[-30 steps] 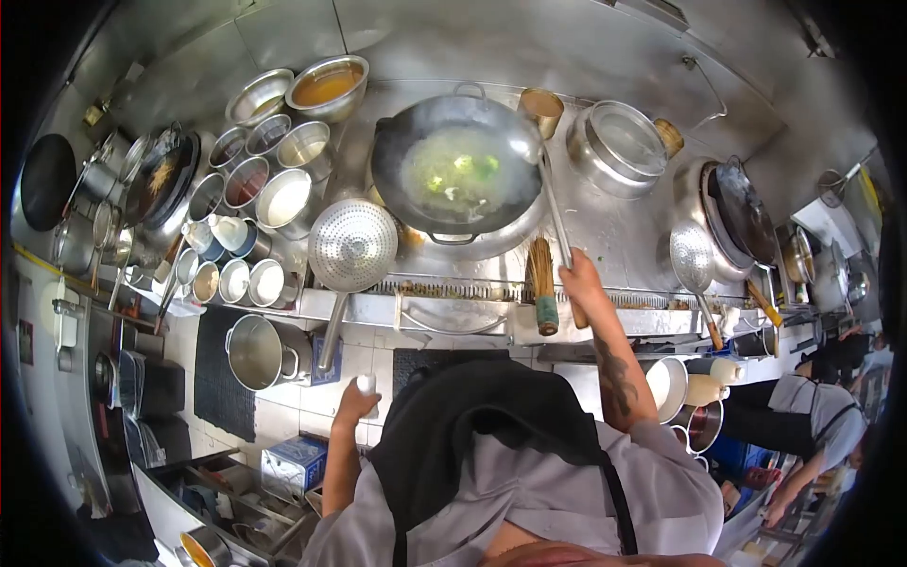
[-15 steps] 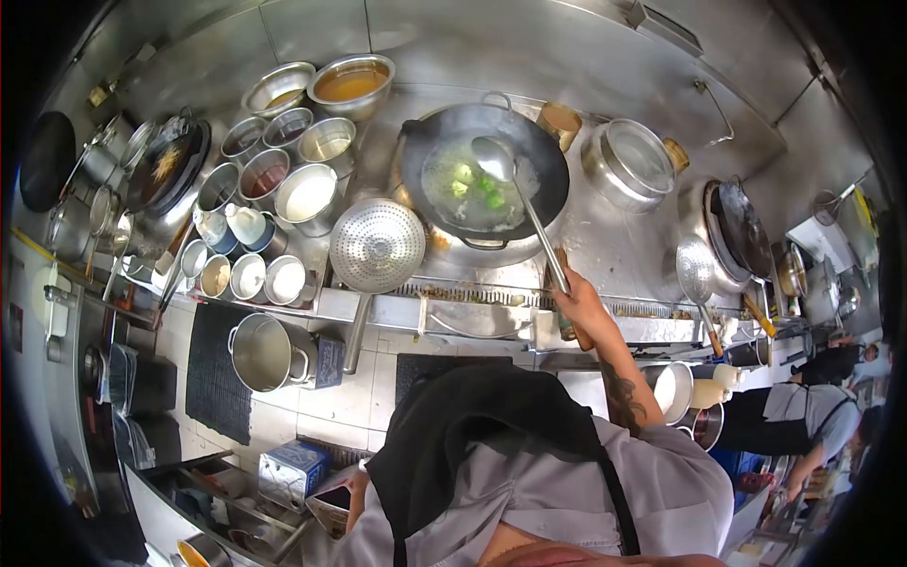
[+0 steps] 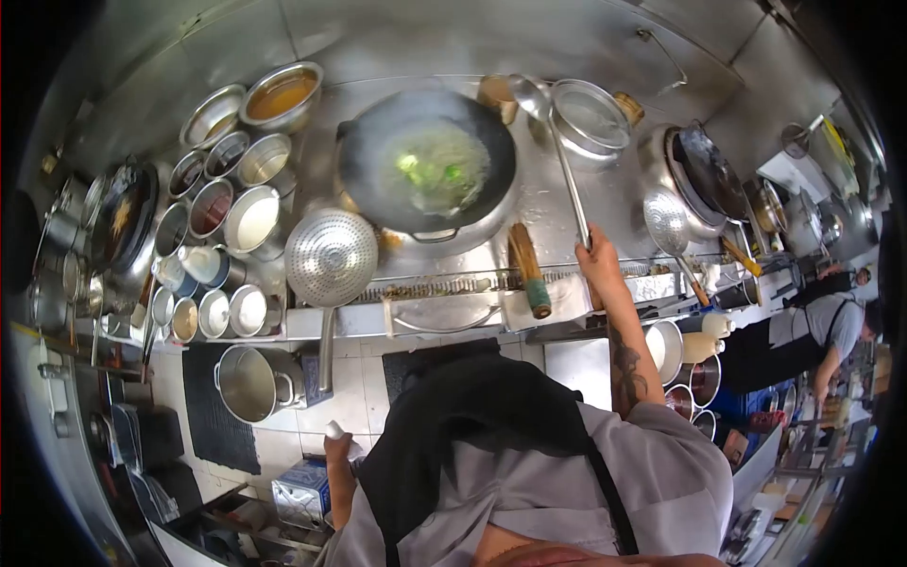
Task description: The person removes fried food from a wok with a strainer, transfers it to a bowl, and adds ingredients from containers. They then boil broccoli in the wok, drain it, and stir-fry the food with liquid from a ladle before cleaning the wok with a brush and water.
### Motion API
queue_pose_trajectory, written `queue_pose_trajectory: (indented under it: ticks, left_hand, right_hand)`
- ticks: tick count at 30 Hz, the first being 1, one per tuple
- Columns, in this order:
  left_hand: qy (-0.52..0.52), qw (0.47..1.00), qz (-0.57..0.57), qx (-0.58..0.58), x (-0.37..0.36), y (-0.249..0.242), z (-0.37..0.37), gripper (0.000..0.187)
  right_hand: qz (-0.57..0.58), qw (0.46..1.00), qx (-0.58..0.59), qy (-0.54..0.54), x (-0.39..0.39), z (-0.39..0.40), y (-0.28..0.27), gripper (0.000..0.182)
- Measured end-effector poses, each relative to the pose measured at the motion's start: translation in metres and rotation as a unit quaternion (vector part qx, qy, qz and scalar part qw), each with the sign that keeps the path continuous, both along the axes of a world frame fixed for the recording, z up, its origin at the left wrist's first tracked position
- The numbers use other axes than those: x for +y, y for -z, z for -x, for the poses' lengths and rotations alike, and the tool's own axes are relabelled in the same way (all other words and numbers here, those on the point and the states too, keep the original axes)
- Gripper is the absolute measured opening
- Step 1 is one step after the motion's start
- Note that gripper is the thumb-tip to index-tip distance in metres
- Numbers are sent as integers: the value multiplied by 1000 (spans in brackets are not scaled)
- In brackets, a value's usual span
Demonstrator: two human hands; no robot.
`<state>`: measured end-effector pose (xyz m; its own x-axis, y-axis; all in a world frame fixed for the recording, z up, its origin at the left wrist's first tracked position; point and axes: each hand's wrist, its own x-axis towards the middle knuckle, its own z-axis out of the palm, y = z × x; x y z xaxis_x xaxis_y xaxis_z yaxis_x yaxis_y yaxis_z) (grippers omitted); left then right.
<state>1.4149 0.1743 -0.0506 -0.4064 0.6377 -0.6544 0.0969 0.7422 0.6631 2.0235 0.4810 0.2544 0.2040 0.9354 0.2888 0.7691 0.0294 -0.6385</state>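
My right hand (image 3: pixel 597 259) is closed around the handle of a long metal ladle (image 3: pixel 565 163), whose bowl hangs at the back, beside the round metal pot (image 3: pixel 590 118). To its left the black wok (image 3: pixel 364 180) holds steaming liquid with green vegetables (image 3: pixel 430 172). Low on the left, my left hand (image 3: pixel 338 448) is closed on a small white object (image 3: pixel 333 430), too small to identify, above a blue and white tin (image 3: pixel 302 489). A perforated skimmer (image 3: pixel 331 257) lies left of the wok, its handle over the counter's edge.
Metal containers of sauces and seasonings (image 3: pixel 210 208) stand at the left. A wooden-handled tool (image 3: pixel 527 269) lies at the counter's front. A large empty pot (image 3: pixel 253 383) is below the counter. Another wok (image 3: pixel 709 170) and a co-worker (image 3: pixel 803 340) are at the right.
The ladle has left the wok and moved right with my right hand. My left hand has come up from beside the tin with the white object. The view has shifted.
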Motion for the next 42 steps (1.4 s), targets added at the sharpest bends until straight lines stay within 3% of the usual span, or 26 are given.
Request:
queue_pose_trajectory:
  ticks: [3,4,5,6,10,16,17,19,20,21,22,23,26,27,28,31,32,34,35,37,38,40,41,42]
  left_hand:
    - [-57,998,-7,19,-12,32,-19,37]
    - [-9,999,35,1,1,-37,-50,32]
    - [-2,999,35,5,-45,24,-32,32]
    - [217,972,22,92,-41,56,-35,29]
    - [221,969,19,110,-8,51,-67,29]
    - [190,973,25,126,-26,36,-112,28]
    - [182,975,28,127,-38,34,-118,28]
    - [165,977,35,130,-37,-4,-60,28]
    - [159,978,39,132,-64,-25,-46,28]
    - [153,978,42,134,-66,-53,-7,28]
    - [147,979,43,135,-58,-86,39,28]
    - [140,980,44,137,-50,-119,53,28]
    - [126,982,39,139,-80,-72,23,28]
    - [123,982,37,138,-83,-52,-8,28]
    - [122,982,35,138,-79,-37,-47,28]
    - [119,983,29,134,-59,-16,-158,28]
    - [118,984,26,131,-51,-23,-174,29]
    - [113,985,22,125,-49,-31,-180,29]
    - [109,986,21,122,-53,-35,-180,29]
    - [101,988,51,107,-54,1,-155,33]
    - [95,987,81,97,-54,28,-140,38]
    - [113,915,108,372,-56,81,-132,47]
    - [124,966,175,146,-36,38,-125,60]
    - [137,961,187,153,-29,34,-121,66]
  right_hand:
    - [9,998,39,57,27,-61,-3,34]
    - [9,997,42,65,35,-78,-4,34]
    - [18,995,24,91,44,-94,-6,31]
    - [27,993,5,114,55,-110,-8,28]
    - [7,990,-6,140,109,-185,30,26]
    - [97,976,88,171,177,-222,61,21]
    - [155,948,225,163,188,-219,59,16]
    - [223,827,509,84,199,-214,43,10]
    - [230,826,509,81,208,-217,45,10]
    - [199,692,693,8,219,-226,48,10]
    - [157,519,838,-62,225,-229,51,10]
    - [161,449,870,-128,218,-224,41,15]
    - [176,428,874,-146,201,-215,32,22]
    - [181,392,880,-199,196,-216,34,26]
    - [182,393,879,-199,186,-213,29,26]
    - [202,490,823,-205,153,-211,13,23]
    - [203,493,821,-205,142,-211,11,23]
    - [213,602,760,-120,113,-203,-5,20]
    - [216,605,757,-120,102,-200,-8,20]
    - [222,714,662,-48,81,-191,-14,16]
    - [226,716,658,-49,70,-184,-18,16]
    - [204,836,510,23,47,-166,-28,14]
    - [210,837,505,19,38,-161,-30,14]
    - [212,899,383,24,29,-159,-30,16]
